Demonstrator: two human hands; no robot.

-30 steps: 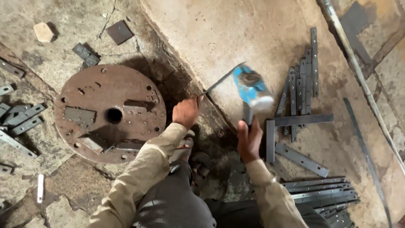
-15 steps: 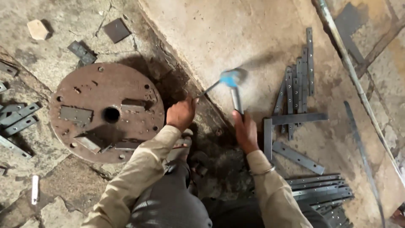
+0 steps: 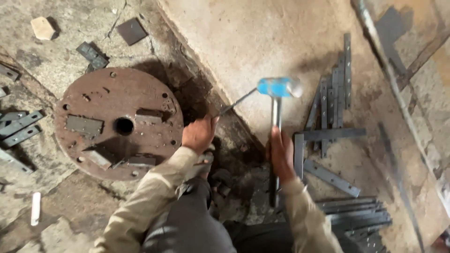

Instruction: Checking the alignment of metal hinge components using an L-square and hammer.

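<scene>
My right hand [image 3: 281, 152] grips the handle of a hammer [image 3: 277, 100] whose blue head is low, just above a large flat slab [image 3: 262, 42]. My left hand [image 3: 199, 133] holds one end of a thin flat metal strip [image 3: 238, 101], which slants up and right toward the hammer head. The strip's far end lies at the hammer head; whether they touch I cannot tell. My beige sleeves and dark trousers fill the bottom of the view.
A rusty round steel disc [image 3: 117, 122] with a centre hole lies left of my left hand. Several flat metal bars [image 3: 330, 100] lie right of the hammer, more stacked [image 3: 356, 215] at lower right. Small plates [image 3: 131, 30] and a white stick [image 3: 35, 208] are scattered about.
The hammer head has come down from a raised position toward the strip's end. My right hand has dropped with it; my left hand has held the strip in place.
</scene>
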